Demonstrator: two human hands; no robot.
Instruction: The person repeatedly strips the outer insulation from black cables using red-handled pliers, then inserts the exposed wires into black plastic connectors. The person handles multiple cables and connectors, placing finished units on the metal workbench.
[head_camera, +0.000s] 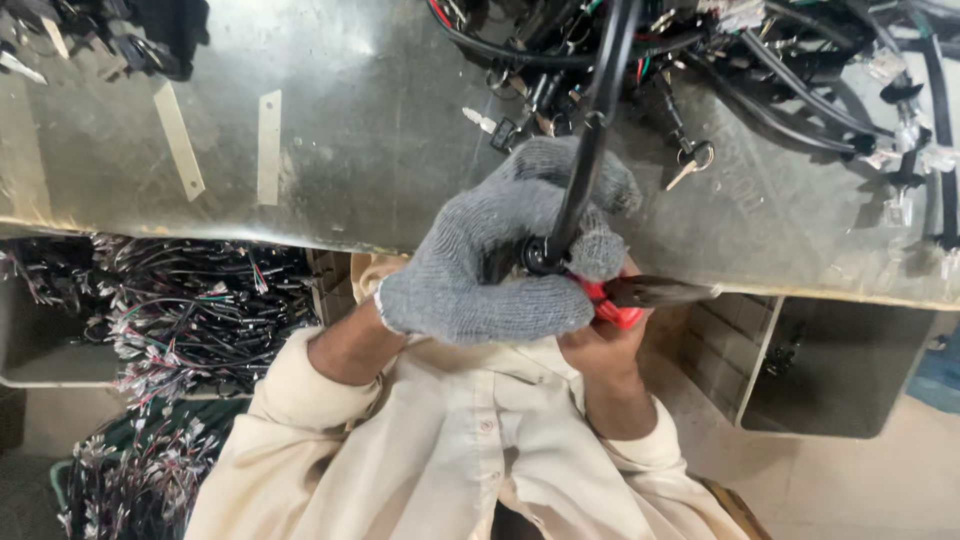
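Left hand (500, 255), in grey knit glove, closed tight around end of black cable (590, 140); long axis of cable running up and away over metal table (350, 150). Right hand (600, 345) bare, just below, wrapped around red-handled pliers (650, 295), tips pointing right, close beside the gripped end.

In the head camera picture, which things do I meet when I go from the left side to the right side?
Pile of thin wire bundles → two strips of tape on the metal table → left hand in a grey knit glove gripping a black cable → red-handled pliers → key → tangle of black cables with clear connectors.
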